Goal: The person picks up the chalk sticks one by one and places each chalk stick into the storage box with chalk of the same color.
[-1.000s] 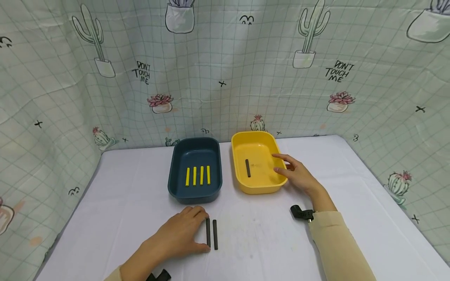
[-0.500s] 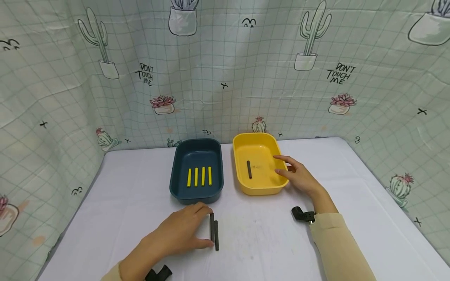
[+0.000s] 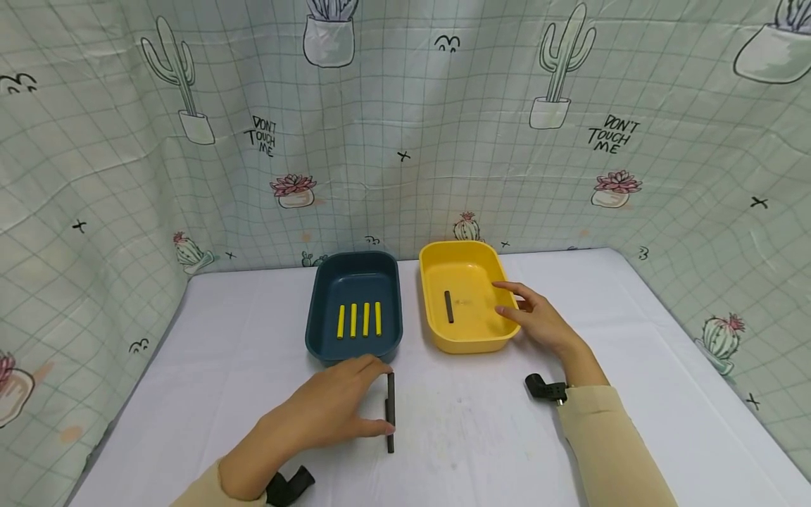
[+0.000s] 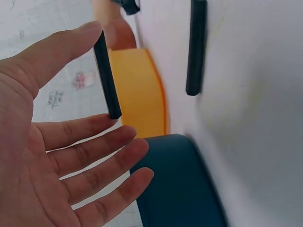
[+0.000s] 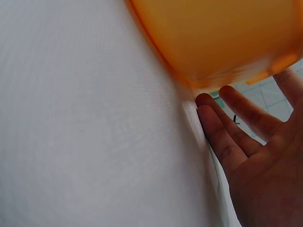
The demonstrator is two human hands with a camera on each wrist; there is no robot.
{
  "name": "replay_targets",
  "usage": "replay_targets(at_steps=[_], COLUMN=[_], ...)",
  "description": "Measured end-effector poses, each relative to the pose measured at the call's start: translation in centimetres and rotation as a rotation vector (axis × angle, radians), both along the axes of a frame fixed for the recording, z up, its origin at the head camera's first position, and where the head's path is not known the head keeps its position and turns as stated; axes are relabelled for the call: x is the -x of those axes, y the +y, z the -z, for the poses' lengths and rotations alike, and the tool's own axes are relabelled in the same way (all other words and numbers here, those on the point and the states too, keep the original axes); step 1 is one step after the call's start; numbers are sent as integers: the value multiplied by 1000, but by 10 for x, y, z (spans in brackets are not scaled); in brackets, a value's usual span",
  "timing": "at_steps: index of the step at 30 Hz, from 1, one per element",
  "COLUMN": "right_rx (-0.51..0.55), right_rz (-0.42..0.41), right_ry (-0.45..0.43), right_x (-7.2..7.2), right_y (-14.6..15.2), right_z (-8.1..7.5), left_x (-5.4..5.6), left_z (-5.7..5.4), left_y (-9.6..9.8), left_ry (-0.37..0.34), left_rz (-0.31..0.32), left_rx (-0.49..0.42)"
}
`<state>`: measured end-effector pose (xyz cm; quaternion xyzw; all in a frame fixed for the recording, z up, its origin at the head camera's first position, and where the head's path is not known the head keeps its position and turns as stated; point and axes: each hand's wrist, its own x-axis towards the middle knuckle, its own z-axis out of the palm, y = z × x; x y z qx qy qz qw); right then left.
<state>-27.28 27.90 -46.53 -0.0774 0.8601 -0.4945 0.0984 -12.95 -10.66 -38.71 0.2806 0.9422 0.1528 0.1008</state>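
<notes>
My left hand (image 3: 329,405) pinches a thin black stick (image 4: 107,75) between thumb and index fingertip, one end against each. The other fingers are spread. In the left wrist view this stick shows apart from the white table surface. A second black stick (image 4: 196,47) lies on the table; in the head view the held one overlaps most of it. My right hand (image 3: 538,317) rests at the right rim of the yellow tray (image 3: 465,345), thumb and index finger reaching over the edge. Its other fingers (image 5: 222,132) lie loosely along the outside wall.
A dark blue tray (image 3: 355,355) stands left of the yellow one, with several yellow sticks (image 3: 353,320) in a row inside. One black stick (image 3: 448,307) lies in the yellow tray. A patterned cloth (image 3: 405,127) hangs behind and beside the white table (image 3: 481,436).
My left hand has taken hold of the left black stick and moved it right and slightly away, over the second stick. The right hand stays at the yellow tray's rim.
</notes>
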Motion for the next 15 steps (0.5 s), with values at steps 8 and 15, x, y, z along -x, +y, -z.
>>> replay_targets(at_steps=[8,15], right_rx=[4,6], right_rz=[4,4], right_ry=[8,4], right_x=[1,1], right_y=[1,1], right_z=[-1,1], left_x=[5,10], left_z=[-9,-15], left_y=[6,12], left_ry=[8,0], left_rz=[8,4], left_rx=[-18,-27])
